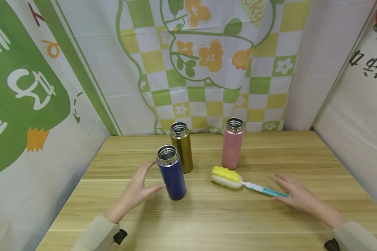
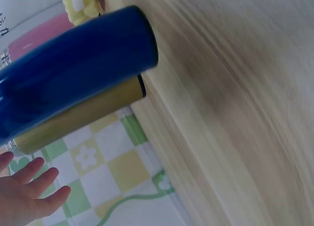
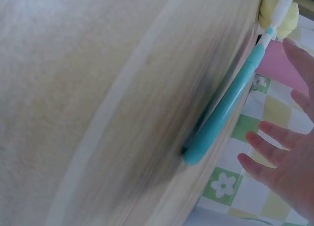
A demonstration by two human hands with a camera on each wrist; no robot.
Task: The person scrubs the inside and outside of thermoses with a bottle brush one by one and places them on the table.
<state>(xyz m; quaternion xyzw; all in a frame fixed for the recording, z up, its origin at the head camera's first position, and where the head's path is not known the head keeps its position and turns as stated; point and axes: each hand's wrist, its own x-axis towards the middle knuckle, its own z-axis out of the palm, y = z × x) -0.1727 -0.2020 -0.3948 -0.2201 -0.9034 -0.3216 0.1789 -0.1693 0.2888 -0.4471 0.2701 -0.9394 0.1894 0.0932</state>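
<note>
A blue thermos bottle [image 1: 172, 177], lidless with a steel rim, stands upright at the table's middle left. Beside it my left hand [image 1: 138, 188] spreads its fingers and thumb; in the left wrist view the fingers [image 2: 46, 182] are apart and not curled round the bottle. A bottle brush [image 1: 227, 177] with a yellow and white sponge head lies on the wood, its teal handle [image 3: 228, 106] pointing right. Over the handle's end hovers my right hand [image 1: 298, 195], fingers spread and thumb apart, holding nothing.
A gold bottle [image 1: 185, 153] stands close behind the blue one. To its right, a pink bottle [image 1: 231, 148] stands behind the brush head; both lack lids. The wooden table [image 1: 220, 223] ends at a checked curtain [image 1: 198, 108] at the back, with printed cloths on both sides.
</note>
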